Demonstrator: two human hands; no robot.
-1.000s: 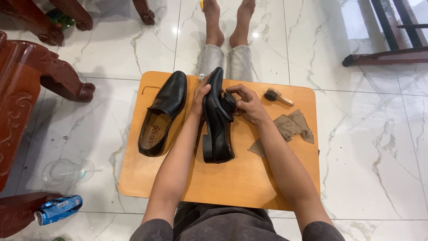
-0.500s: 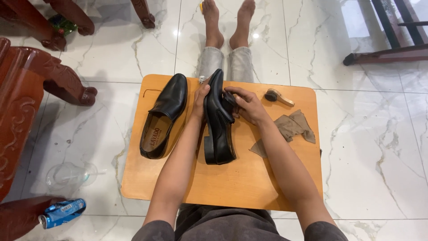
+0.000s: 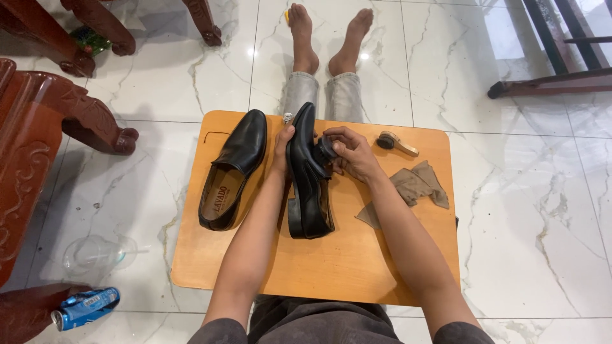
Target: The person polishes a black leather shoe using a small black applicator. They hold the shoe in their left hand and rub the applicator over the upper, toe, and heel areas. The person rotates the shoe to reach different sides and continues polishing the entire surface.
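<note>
Polishing looks like the step in hand: a black leather loafer [image 3: 307, 178] stands tipped on its side near the middle of the orange wooden surface [image 3: 319, 267]. The left hand [image 3: 282, 150] is clamped on its upper. The right hand [image 3: 350, 153] is closed on a small dark brush [image 3: 326, 149] pressed to the vamp. Its mate [image 3: 233, 169] lies just beside, upright. A wooden-handled dauber [image 3: 395, 141] and tan cloth [image 3: 411, 188] rest to the right. Covering the rest would call for turning the shoe.

A blue drink can [image 3: 85, 307] lies on the floor at lower left; gold lettering marks the left shoe's insole [image 3: 220, 199].
</note>
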